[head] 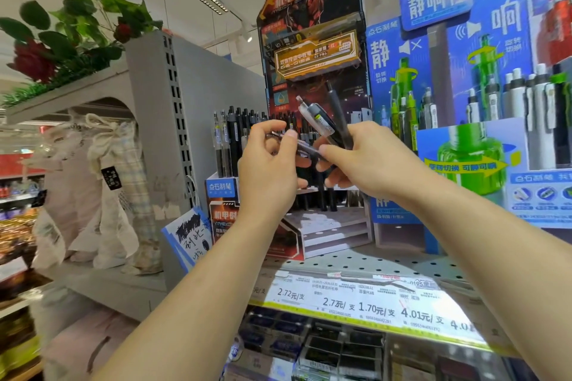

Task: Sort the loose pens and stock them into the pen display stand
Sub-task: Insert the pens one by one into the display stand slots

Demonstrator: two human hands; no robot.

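2 hands work in front of the dark pen display stand, which sits on a perforated grey shelf. The right hand grasps a small bunch of loose pens: 2 stick up clearly above its fingers, a translucent grey pen leaning left and a dark pen nearly upright; any others in the bunch cannot be counted. The left hand pinches 1 more pen between thumb and forefinger, lying across toward the right hand and meeting its fingers. Both hands cover the stand's middle rows. Left of the hands, a row of stocked black pens stands upright in the stand. Right of the stand is 1 blue display with white and green pens. Below it run price labels.
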